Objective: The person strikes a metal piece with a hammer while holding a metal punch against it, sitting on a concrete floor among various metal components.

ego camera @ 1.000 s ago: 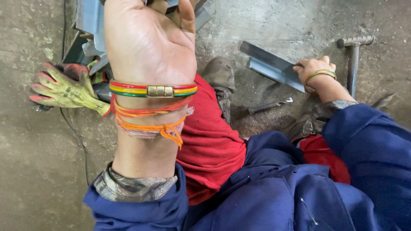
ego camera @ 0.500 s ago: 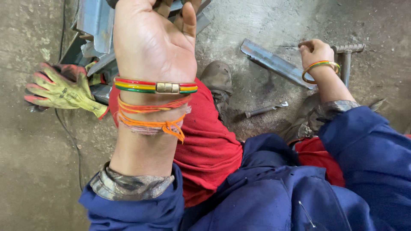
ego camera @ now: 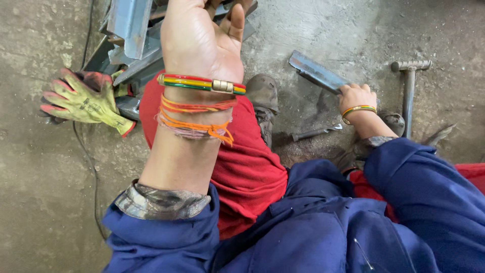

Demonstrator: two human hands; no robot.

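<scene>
Head view, looking down on a concrete floor (ego camera: 40,192): we raise our left hand (ego camera: 199,38) close to the lens, palm turned up, its fingers curling at the top edge around a dark piece we cannot make out, so we cannot tell how firmly it closes. A striped bangle (ego camera: 202,83) and orange threads (ego camera: 194,124) circle that wrist above a blue sleeve (ego camera: 161,237). Beneath the hand lies a stack of grey metal sections (ego camera: 129,25), with a yellow work glove (ego camera: 83,98) just beside it on the floor. Our right hand (ego camera: 356,96) reaches out to the right, fingers wrapped around the near end of a flat metal bar (ego camera: 316,73) that rests on the floor. A hammer (ego camera: 409,86) lies near the bar, to its right, and a small spanner (ego camera: 313,133) lies just below it. A worn shoe (ego camera: 262,101) and red trousers (ego camera: 247,167) fill the middle.
</scene>
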